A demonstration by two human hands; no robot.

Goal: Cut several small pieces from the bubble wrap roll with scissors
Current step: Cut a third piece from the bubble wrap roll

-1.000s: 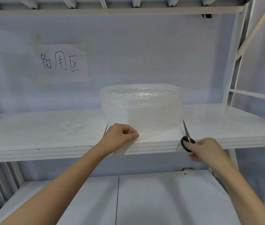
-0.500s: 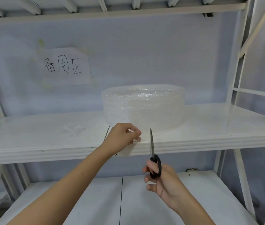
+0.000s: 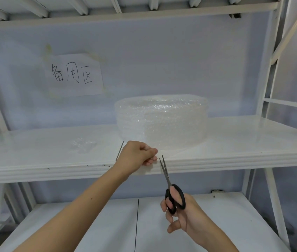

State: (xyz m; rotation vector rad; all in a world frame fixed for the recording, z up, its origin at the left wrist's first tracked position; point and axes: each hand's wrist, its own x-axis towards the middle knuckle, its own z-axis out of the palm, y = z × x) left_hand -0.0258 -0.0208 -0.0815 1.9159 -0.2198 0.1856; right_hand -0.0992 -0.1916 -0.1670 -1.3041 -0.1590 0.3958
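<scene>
Head view, left hand (image 3: 138,155) pinching faint bubble wrap (image 3: 162,122) edge, right hand (image 3: 182,213) gripping scissors (image 3: 170,186), blades slightly apart.

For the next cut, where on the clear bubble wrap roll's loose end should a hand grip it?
At the free front edge, where the left hand already pinches it, coming from the shelf's front. The clear bubble wrap roll lies flat; its loose sheet overhangs beside the black-handled scissors.

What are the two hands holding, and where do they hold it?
The left hand pinches the loose end of the bubble wrap roll. The right hand holds the scissors by their black handle loops.
</scene>
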